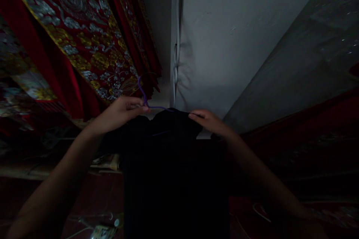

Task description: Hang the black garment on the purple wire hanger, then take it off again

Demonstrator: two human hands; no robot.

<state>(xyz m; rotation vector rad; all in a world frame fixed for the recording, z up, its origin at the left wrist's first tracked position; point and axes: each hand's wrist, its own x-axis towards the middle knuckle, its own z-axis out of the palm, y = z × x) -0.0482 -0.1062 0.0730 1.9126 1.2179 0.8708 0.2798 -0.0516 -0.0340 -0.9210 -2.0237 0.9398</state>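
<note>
Gap beyond top edge of garment (176, 179), between left hand (125, 110) and right hand (206, 120), toward wall (230, 41); wall stops passage, cable (177, 18) running along it. Left of garment top: hanger (144, 95) hook juts up, embroidered cloth (92, 26) hangs past it. Both sides of garment: forearms (80, 151) bar way. Around garment's lower part: too dark to judge room.
</note>
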